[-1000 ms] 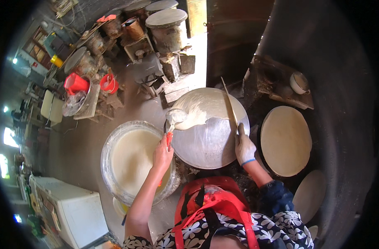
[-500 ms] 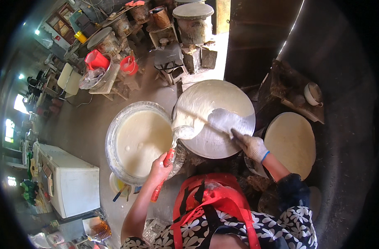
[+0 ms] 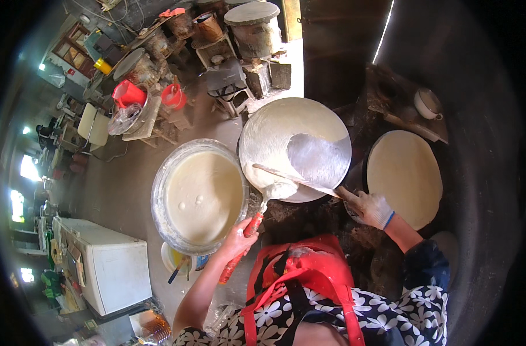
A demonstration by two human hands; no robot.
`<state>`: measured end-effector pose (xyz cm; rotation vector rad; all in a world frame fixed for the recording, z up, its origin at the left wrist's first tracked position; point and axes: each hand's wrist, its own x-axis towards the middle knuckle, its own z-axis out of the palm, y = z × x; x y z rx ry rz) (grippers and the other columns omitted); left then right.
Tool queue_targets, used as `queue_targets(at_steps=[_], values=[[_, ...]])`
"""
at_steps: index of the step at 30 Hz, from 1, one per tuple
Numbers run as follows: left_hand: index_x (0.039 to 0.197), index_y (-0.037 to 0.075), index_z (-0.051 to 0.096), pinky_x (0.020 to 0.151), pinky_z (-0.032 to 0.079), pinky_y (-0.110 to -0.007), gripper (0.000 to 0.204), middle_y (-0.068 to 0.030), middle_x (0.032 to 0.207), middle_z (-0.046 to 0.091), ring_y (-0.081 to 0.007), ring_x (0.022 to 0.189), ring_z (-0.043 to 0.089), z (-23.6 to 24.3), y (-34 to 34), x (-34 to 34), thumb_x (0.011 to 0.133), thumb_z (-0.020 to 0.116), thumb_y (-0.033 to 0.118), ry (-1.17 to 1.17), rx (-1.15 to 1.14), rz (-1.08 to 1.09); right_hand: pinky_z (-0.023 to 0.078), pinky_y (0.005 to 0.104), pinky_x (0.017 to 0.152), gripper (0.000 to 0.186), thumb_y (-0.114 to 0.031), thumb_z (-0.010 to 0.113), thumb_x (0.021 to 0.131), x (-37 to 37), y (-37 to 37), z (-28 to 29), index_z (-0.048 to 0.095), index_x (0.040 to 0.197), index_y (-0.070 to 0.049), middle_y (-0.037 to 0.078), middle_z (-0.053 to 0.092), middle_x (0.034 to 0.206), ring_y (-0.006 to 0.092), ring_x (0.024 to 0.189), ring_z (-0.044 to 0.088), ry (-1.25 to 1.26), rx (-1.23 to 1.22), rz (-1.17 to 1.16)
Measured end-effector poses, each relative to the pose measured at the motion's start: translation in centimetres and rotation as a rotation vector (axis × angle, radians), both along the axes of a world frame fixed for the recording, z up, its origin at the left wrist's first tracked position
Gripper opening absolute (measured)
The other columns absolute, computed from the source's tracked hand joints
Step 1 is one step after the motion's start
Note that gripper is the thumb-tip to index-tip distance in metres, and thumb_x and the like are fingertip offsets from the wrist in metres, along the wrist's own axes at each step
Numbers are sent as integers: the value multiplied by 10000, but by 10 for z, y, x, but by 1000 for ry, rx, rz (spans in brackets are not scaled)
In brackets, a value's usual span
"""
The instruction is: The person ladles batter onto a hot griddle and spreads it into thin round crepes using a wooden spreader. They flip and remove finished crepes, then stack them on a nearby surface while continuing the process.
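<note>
Basin (image 3: 160,210) of pale batter (image 3: 208,184) near the left hand (image 3: 236,240)

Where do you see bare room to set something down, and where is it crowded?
The widest free patch is the floor between the basin, the white cabinet and the low table. The near edge of the griddle is crowded: the basin stands close on its left, and the ladle in the left hand and the stick in the right hand are there.

A white cabinet (image 3: 120,277) stands at lower left; beyond it are a pale chair (image 3: 93,125), a red bucket (image 3: 173,97) and a small yellow container (image 3: 103,66).
</note>
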<state>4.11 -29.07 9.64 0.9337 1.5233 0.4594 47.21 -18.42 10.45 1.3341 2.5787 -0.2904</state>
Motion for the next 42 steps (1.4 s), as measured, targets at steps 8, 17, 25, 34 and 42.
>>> queue_targets(at_steps=[8, 17, 25, 34, 42], values=[[1489, 11, 516, 540, 480, -239, 492, -19, 877, 644, -66, 598, 550, 31, 33, -2, 1019, 660, 38, -353, 412, 212, 576, 494, 740, 715, -197, 621, 1044, -164, -74, -79, 300, 1679, -127, 303, 720, 1059, 426, 879, 751, 804, 177, -612], [1310, 71, 551, 512, 448, -227, 265, 28, 783, 505, -53, 583, 487, 73, 44, -77, 1050, 605, 69, -487, 438, 448, 573, 550, 773, 716, -149, 590, 1022, -363, -110, -109, 275, 1666, -143, 290, 704, 1088, 461, 916, 721, 810, 6, -848], [1108, 114, 574, 487, 355, -230, 179, 54, 678, 425, -57, 524, 406, 62, 12, -112, 1073, 674, 258, -465, 188, 365, 553, 581, 737, 708, -169, 543, 1048, -281, -181, -78, 235, 1686, -147, 283, 669, 1033, 496, 860, 694, 559, 39, -1038], [1273, 64, 593, 453, 376, -247, 205, 13, 762, 495, -67, 528, 443, 33, -1, -120, 1071, 585, 94, -578, -60, 268, 540, 498, 702, 652, -152, 571, 1052, -287, -157, -84, 341, 1662, -154, 218, 677, 824, 410, 783, 702, 881, 136, -897], [1216, 88, 626, 438, 354, -236, 150, 28, 740, 473, -59, 516, 422, 41, 2, -91, 1071, 614, 127, -502, -104, 297, 564, 537, 793, 696, -172, 549, 1056, -175, -216, -89, 259, 1689, -182, 255, 683, 1055, 463, 939, 701, 587, -19, -1001]])
